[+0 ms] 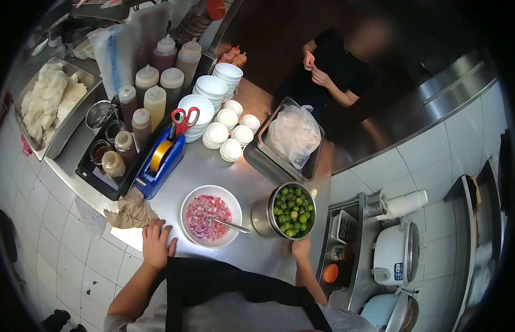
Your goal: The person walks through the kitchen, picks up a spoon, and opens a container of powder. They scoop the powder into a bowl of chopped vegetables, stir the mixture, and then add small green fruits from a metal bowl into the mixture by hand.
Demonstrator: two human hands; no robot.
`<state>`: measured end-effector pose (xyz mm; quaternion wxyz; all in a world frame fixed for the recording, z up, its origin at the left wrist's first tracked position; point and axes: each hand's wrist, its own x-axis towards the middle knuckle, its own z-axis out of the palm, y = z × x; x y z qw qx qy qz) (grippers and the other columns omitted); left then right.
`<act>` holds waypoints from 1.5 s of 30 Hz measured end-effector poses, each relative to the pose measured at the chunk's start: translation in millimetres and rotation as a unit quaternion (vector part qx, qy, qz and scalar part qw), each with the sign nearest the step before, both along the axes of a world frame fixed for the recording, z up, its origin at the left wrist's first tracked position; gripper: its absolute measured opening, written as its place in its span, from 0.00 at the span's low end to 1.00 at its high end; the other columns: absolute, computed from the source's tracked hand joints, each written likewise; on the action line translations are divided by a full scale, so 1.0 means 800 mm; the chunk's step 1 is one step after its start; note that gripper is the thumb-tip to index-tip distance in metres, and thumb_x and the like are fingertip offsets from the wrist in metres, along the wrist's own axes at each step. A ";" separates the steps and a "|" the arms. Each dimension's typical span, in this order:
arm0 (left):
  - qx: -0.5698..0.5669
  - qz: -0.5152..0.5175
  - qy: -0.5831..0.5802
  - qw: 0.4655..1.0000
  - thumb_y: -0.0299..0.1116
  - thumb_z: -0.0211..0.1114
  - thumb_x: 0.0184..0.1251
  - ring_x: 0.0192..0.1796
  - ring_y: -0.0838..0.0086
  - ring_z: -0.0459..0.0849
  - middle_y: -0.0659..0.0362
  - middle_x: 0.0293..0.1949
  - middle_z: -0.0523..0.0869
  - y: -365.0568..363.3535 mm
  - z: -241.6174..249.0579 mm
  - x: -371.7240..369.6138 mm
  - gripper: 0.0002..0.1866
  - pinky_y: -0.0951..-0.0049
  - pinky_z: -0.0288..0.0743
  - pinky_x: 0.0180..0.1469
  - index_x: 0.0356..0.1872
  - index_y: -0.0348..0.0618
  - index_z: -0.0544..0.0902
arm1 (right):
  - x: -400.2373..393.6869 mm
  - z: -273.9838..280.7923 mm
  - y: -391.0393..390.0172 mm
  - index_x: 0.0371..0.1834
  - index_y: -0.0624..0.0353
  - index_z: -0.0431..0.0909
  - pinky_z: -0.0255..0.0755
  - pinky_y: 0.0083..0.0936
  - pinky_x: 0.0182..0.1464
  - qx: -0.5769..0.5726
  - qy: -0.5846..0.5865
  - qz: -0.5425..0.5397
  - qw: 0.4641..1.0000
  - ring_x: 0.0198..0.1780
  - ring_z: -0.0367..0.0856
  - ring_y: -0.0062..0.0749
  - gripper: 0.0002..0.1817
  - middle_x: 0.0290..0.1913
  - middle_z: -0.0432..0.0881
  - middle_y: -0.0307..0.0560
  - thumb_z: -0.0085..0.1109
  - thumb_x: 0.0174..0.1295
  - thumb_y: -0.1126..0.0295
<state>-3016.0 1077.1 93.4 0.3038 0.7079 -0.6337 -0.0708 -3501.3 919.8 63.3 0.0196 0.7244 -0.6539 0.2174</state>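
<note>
My left hand (156,244) rests on the front edge of the steel counter (169,213), fingers stretched out, beside a crumpled brown cloth (131,210). Just right of it stands a white bowl (238,206) of chopped red onion and red bits (205,213), with a metal spoon (235,226) leaning in it. My right hand (302,247) is at the near side of a metal pot (262,216) filled with small green limes (294,210). The pot hides most of its fingers, so I cannot make out whether they grip anything.
A blue tape dispenser (172,174) holds red-handled scissors (185,119). Squeeze bottles (154,102), stacked white bowls (209,88) and small cups (216,133) stand behind. A bagged item (294,135) sits in a metal tray (268,169). Another person (337,69) stands across the counter.
</note>
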 end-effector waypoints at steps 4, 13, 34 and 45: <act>-0.015 -0.002 -0.006 1.000 0.38 0.65 0.51 0.61 0.55 0.66 0.51 0.52 0.72 0.004 -0.008 0.001 0.20 0.52 0.56 0.61 0.46 0.43 0.76 | 0.025 0.041 0.020 0.45 0.56 0.69 0.64 0.25 0.20 0.217 -0.520 -0.246 0.789 0.21 0.70 0.31 0.14 0.26 0.72 0.44 0.51 0.64 0.59; -0.081 0.001 -0.006 0.997 0.35 0.67 0.49 0.59 0.52 0.66 0.50 0.52 0.71 0.010 -0.010 -0.002 0.22 0.54 0.59 0.60 0.48 0.44 0.76 | 0.058 0.199 0.041 0.53 0.54 0.66 0.62 0.19 0.16 0.167 -0.621 -0.108 0.758 0.19 0.68 0.21 0.19 0.24 0.70 0.38 0.57 0.59 0.70; -0.005 0.002 -0.309 0.951 0.37 0.67 0.45 0.45 0.68 0.79 0.63 0.33 0.77 0.219 0.266 0.087 0.17 0.58 0.67 0.55 0.38 0.52 0.75 | 0.382 0.251 0.133 0.58 0.66 0.71 0.71 0.17 0.41 0.574 -0.222 0.562 0.552 0.36 0.78 0.20 0.36 0.35 0.79 0.40 0.73 0.41 0.73; -0.202 0.596 0.167 0.759 0.34 0.69 0.52 0.24 0.77 0.77 0.64 0.24 0.78 0.517 0.121 -0.036 0.13 0.76 0.72 0.28 0.35 0.42 0.76 | 0.503 0.205 0.145 0.53 0.61 0.75 0.69 0.19 0.43 0.343 -0.295 0.700 0.553 0.41 0.75 0.23 0.20 0.41 0.77 0.40 0.60 0.54 0.76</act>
